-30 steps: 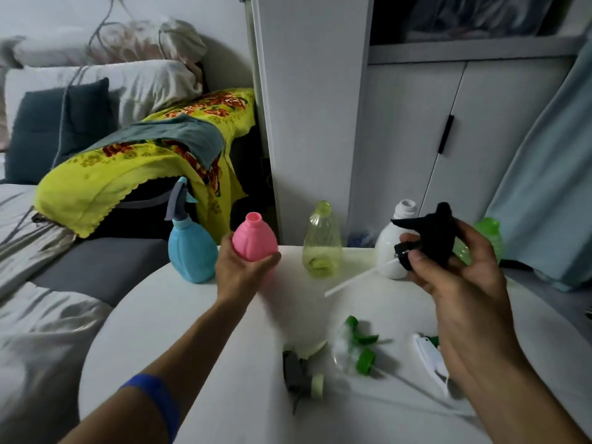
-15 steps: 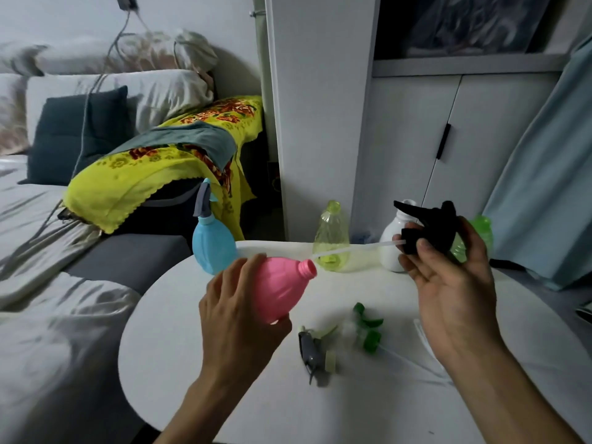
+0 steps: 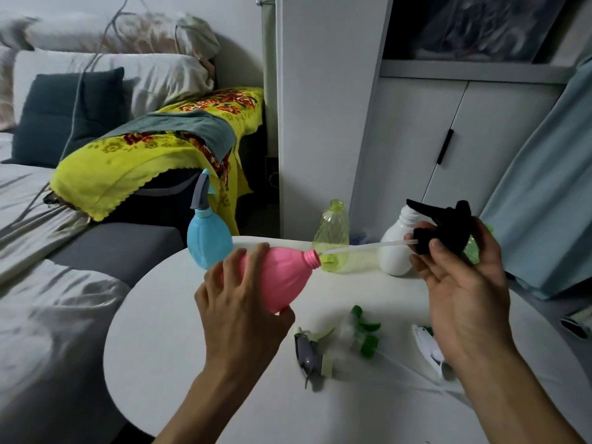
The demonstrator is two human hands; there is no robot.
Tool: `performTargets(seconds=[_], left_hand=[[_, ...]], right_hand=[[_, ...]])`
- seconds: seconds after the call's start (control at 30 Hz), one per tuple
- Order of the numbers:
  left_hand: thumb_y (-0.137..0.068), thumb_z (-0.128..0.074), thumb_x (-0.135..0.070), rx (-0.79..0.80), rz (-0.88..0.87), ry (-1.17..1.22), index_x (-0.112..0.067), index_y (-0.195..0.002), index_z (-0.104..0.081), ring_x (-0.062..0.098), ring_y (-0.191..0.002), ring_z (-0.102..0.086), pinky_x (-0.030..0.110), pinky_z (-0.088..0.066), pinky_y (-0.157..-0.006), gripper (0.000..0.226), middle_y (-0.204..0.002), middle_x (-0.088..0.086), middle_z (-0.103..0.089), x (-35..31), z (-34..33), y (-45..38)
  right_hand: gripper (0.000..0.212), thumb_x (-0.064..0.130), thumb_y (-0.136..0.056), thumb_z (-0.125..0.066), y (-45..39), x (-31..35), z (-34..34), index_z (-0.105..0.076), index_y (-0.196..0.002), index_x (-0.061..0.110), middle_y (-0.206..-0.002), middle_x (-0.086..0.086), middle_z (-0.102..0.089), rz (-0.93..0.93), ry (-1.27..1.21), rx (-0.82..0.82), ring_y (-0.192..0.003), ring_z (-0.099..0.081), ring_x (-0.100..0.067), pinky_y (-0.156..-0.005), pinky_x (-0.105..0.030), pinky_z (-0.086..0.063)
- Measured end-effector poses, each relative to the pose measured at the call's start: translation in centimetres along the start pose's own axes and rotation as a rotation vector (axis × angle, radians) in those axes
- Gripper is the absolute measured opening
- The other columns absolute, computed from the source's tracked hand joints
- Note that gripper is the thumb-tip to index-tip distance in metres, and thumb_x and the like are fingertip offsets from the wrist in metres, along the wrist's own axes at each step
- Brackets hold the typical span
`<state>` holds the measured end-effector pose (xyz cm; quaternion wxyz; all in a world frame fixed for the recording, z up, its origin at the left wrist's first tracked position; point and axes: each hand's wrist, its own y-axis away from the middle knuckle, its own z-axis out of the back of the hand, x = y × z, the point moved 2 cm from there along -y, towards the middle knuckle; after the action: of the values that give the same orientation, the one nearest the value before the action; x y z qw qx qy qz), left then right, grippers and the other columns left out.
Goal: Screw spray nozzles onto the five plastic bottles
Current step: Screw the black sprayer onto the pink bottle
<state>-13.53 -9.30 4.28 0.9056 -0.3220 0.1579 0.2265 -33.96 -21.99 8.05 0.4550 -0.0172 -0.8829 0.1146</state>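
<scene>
My left hand [image 3: 238,302] grips a pink bottle [image 3: 282,277], tilted so its open neck points right. My right hand [image 3: 461,280] holds a black spray nozzle [image 3: 443,227] whose white dip tube [image 3: 362,246] reaches left, its tip at the pink bottle's mouth. On the round white table [image 3: 179,347] stand a blue bottle [image 3: 208,240] with a grey nozzle fitted, a clear yellow-green bottle [image 3: 333,238] and a white bottle [image 3: 395,248], both uncapped. A green bottle [image 3: 474,248] is mostly hidden behind my right hand.
Loose nozzles lie on the table: a grey and pale-green one [image 3: 309,350], a green one [image 3: 365,334] and a white one [image 3: 429,349] partly under my right wrist. A bed with a yellow blanket [image 3: 153,155] is at left, a white cabinet [image 3: 416,149] behind the table.
My left hand lifted the pink bottle off the table and tipped it sideways. My right hand turned the black nozzle so its tube points left and brought the tip to the bottle's mouth.
</scene>
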Motion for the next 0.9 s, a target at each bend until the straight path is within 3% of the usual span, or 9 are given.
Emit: performTargets(seconds=[0.23,0.33,0.47,0.53,0.63,0.77,0.9], left_hand=[[-0.048,-0.091,-0.028,0.028,-0.006,-0.022,-0.013,-0.131,-0.055,0.041,-0.114,-0.049,0.052,-0.044,-0.088,0.092,-0.129,0.016,-0.056,0.1,0.2,0.1],[-0.047,-0.092,-0.028,0.028,-0.029,-0.022,-0.013,-0.131,-0.055,0.041,-0.114,-0.049,0.053,-0.046,-0.088,0.093,-0.129,0.016,-0.056,-0.1,0.2,0.3],[-0.048,-0.091,-0.029,0.027,-0.061,-0.008,-0.015,-0.133,-0.053,0.04,-0.115,-0.048,0.052,-0.046,-0.09,0.094,-0.131,0.015,-0.056,-0.6,0.3,0.6],[-0.049,-0.09,-0.03,0.027,-0.082,-0.005,-0.016,-0.133,-0.051,0.04,-0.116,-0.048,0.052,-0.046,-0.091,0.094,-0.131,0.014,-0.055,-0.8,0.2,0.7],[-0.049,-0.09,-0.031,0.031,-0.093,0.004,-0.016,-0.134,-0.051,0.04,-0.117,-0.048,0.054,-0.046,-0.092,0.094,-0.132,0.014,-0.055,-1.0,0.2,0.7],[-0.05,-0.09,-0.03,0.027,-0.085,0.014,-0.015,-0.134,-0.052,0.041,-0.118,-0.048,0.056,-0.046,-0.092,0.093,-0.132,0.014,-0.055,-0.9,0.3,0.5],[-0.05,-0.091,-0.029,0.029,-0.094,0.016,-0.014,-0.134,-0.053,0.041,-0.118,-0.048,0.055,-0.046,-0.092,0.093,-0.132,0.014,-0.055,-0.5,0.7,0.3]], right_hand=[[0.064,-0.008,-0.09,-0.055,0.8,-1.4,-0.9,-0.035,-0.147,0.013,-0.099,-0.011,-0.075,-0.065,0.015,0.034,-0.088,-0.07,-0.028,-0.081,-0.031,-0.052],[0.067,-0.009,-0.089,-0.056,1.3,-2.5,-1.3,-0.035,-0.147,0.015,-0.103,-0.016,-0.073,-0.088,0.02,0.062,-0.096,-0.067,-0.034,-0.082,-0.034,-0.051],[0.07,-0.006,-0.086,-0.062,2.1,-3.8,-1.8,-0.043,-0.139,0.034,-0.11,-0.014,-0.075,-0.101,0.097,0.088,-0.112,-0.065,-0.039,-0.092,-0.039,-0.051],[0.071,-0.007,-0.086,-0.065,2.6,-4.4,-2.1,-0.047,-0.134,0.041,-0.114,-0.011,-0.074,-0.076,0.157,0.124,-0.113,-0.066,-0.031,-0.097,-0.039,-0.051],[0.063,-0.007,-0.086,-0.067,3.1,-5.0,-2.5,-0.053,-0.13,0.036,-0.109,-0.004,-0.077,-0.035,0.244,0.211,-0.104,-0.071,-0.019,-0.085,-0.025,-0.055],[0.05,0.009,-0.083,-0.076,3.3,-4.8,-2.6,-0.057,-0.118,0.039,-0.104,-0.007,-0.077,0.002,0.357,0.306,-0.097,-0.073,-0.018,-0.081,-0.022,-0.053],[0.052,0.032,-0.077,-0.076,2.9,-4.1,-2.0,-0.05,-0.12,0.044,-0.109,0.01,-0.073,0.118,0.759,0.404,-0.101,-0.068,-0.012,-0.086,-0.029,-0.05]])
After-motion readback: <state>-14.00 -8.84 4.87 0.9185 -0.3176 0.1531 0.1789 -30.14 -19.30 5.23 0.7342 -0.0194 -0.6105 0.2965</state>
